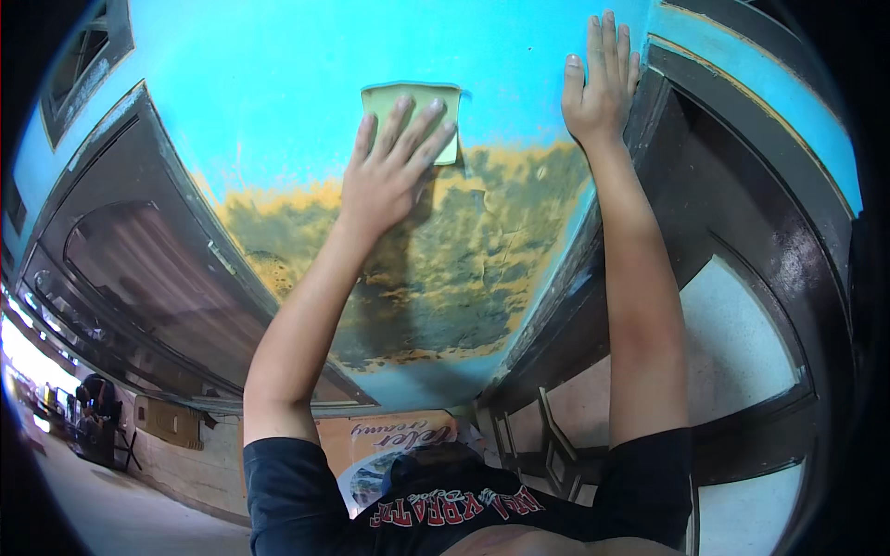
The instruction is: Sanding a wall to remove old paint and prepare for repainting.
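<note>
My left hand (pixel 389 174) presses a pale yellow-green sheet (pixel 447 147), which looks like sandpaper, flat against a painted wall (pixel 278 83). Its fingers are spread over the sheet, and the thumb is hidden. The sheet's top edge curls slightly. Bright turquoise paint covers the wall above; below is a worn patch (pixel 459 243) of orange-yellow and dark grey with cracks and flaking. To the right, my right hand (pixel 603 97) rests open on the turquoise paint beside a dark door frame (pixel 650 104), holding nothing.
A dark wooden door or window panel (pixel 160 257) stands on the left, with curtain-like folds behind its pane. On the right is a dark frame with pale panels (pixel 737 326). Low down sit a printed orange sheet (pixel 341 445) bearing writing and a tan plastic item (pixel 167 422).
</note>
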### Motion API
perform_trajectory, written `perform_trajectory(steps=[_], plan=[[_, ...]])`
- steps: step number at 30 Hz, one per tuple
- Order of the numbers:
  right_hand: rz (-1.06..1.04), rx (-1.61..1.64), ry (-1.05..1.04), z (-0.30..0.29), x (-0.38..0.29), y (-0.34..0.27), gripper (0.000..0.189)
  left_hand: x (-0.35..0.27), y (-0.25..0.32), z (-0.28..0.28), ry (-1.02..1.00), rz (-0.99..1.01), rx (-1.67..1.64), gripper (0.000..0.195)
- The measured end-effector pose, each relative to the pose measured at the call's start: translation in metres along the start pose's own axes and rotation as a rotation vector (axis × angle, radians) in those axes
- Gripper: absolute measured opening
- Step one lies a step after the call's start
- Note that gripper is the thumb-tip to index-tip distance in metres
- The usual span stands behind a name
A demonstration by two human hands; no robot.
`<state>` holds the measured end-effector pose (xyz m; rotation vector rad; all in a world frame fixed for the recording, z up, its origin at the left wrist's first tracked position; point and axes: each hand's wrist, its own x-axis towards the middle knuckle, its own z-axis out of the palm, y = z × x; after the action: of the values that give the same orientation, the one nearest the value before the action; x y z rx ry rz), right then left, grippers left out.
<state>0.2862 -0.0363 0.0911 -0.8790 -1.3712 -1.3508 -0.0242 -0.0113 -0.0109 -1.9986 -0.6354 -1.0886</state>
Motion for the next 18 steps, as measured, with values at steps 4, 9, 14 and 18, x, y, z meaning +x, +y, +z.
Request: perform_trajectory(steps=[4,9,14,18], plan=[[-0.035,-0.009,-0.114,0.002,-0.011,-0.026,0.06,-0.021,-0.017,-0.006,-0.072,0.002,-0.017,0.066],[-0.073,-0.018,-0.207,0.012,-0.005,-0.072,0.062,0.026,-0.057,-0.025,0.074,0.022,0.059,0.062],[-0.057,-0.022,-0.227,0.022,0.021,-0.116,0.056,-0.025,-0.039,-0.015,-0.035,0.026,-0.02,0.073],[0.003,-0.057,-0.382,0.011,0.067,-0.155,0.056,-0.045,-0.058,-0.023,-0.065,0.056,0.007,0.07]])
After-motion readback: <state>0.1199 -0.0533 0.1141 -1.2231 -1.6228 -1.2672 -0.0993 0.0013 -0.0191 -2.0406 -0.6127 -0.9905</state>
